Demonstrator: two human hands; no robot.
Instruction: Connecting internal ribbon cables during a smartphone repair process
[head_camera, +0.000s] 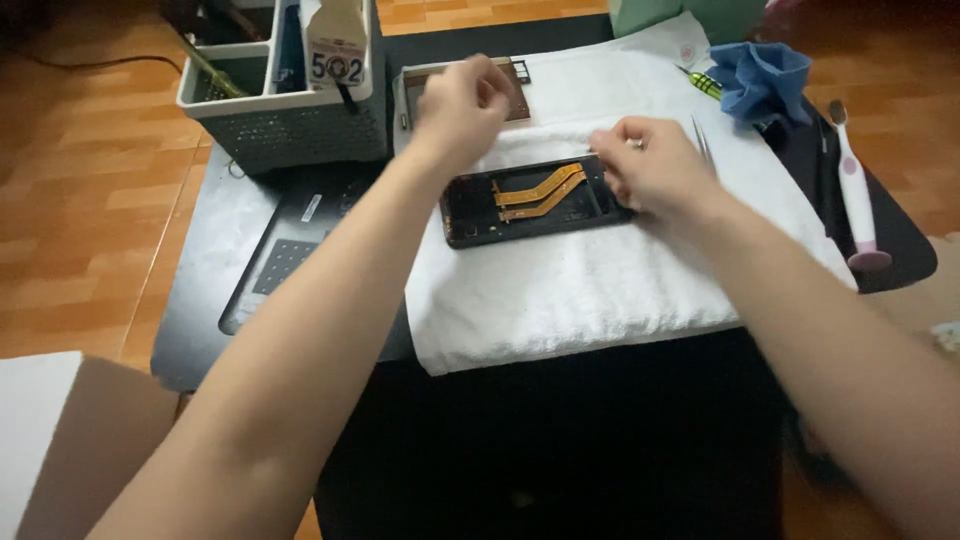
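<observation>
White towel (600, 290) under opened phone (530, 200), long axis left-right, right hand (650, 165) fingers gripping its end, left hand (460, 110) fingers curled empty above.

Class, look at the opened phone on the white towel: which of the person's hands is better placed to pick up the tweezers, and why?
Probably the right hand: the tweezers lie just beside it, while the left hand hovers across the opened phone.

On your tabletop (200, 300), a grey perforated plastic organiser bin (290, 125) stood at the far left, with a small white glue bottle (335, 45) upright in one compartment. You had a crumpled blue cloth (762, 80) at the far right, with a green-handled screwdriver (703, 83) touching its left edge. Nearer you on that side lay a white and pink toothbrush (855, 195). A pale cardboard box (60, 440) sat low at your left, over the orange wood-pattern floor (80, 200).
</observation>
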